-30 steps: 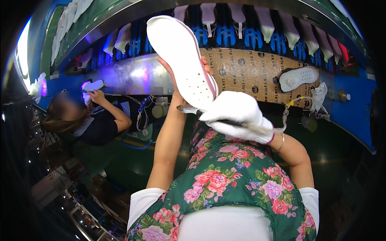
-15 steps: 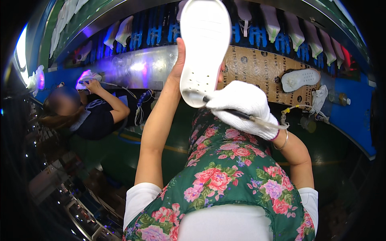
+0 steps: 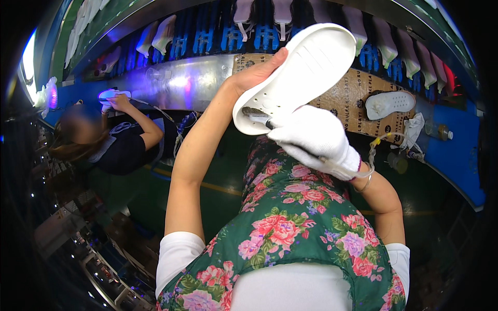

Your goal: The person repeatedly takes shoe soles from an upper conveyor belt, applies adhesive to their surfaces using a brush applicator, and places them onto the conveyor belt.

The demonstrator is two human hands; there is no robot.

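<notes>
My bare left hand (image 3: pixel 258 73) grips a white shoe sole (image 3: pixel 317 67) by its left edge, thumb up along the rim. The sole is tilted, its far end leaning right and its heel end toward me. In a white knitted glove, my right hand (image 3: pixel 314 136) is closed round a brush with a thin clear tube running back along the wrist. The brush's bristles (image 3: pixel 253 112) lie inside the heel end of the sole, beside small holes. My left fingers are hidden behind the sole.
Brown printed cardboard (image 3: pixel 348 96) covers the bench, bearing another white sole (image 3: pixel 390 105). Beside it are crumpled white cloth (image 3: pixel 413 126) and a clear bottle (image 3: pixel 441 132). Pale shoe uppers (image 3: pixel 385 41) stand on a blue conveyor rack behind. A co-worker (image 3: pixel 124 140) works at the left.
The sole has turned clockwise, its far end swinging right and closer to me. My left hand has moved with it. The brush has moved onto the inner side of the heel rim.
</notes>
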